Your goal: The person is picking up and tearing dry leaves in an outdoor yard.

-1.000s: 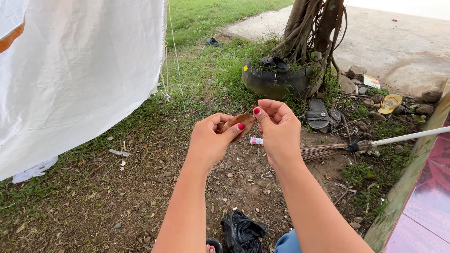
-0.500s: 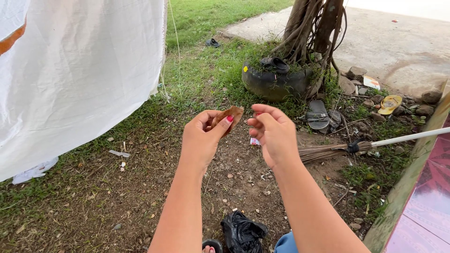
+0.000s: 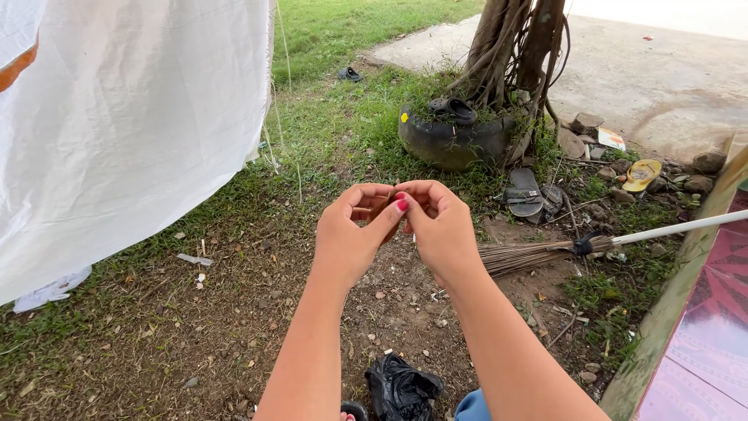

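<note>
Dry brown leaf [image 3: 383,212]: I see only a sliver of it, pinched between my two hands at chest height above the bare dirt, most of it hidden behind the fingers. My left hand [image 3: 352,232] curls its fingers round the near side, thumb with the red nail pressed across the top. My right hand [image 3: 438,222] closes in from the other side, its fingertips meeting the left thumb, so both hands are pressed together on the leaf. I cannot tell whether the leaf is whole or folded.

Directly below my forearms a crumpled black plastic bag [image 3: 401,386] lies on the soil. To the right, a stick broom [image 3: 530,254] rests on the ground, its white handle [image 3: 678,227] running off toward the tiled ledge [image 3: 705,327]. Beyond the hands, an old tyre [image 3: 448,140] rings the base of a tree trunk [image 3: 514,47], with a dark sandal [image 3: 453,109] on top of it. A grey sandal [image 3: 523,191] lies just beside the tyre, a yellow one [image 3: 640,173] further right near stones. A white sheet [image 3: 125,125] hangs at the left over grass.
</note>
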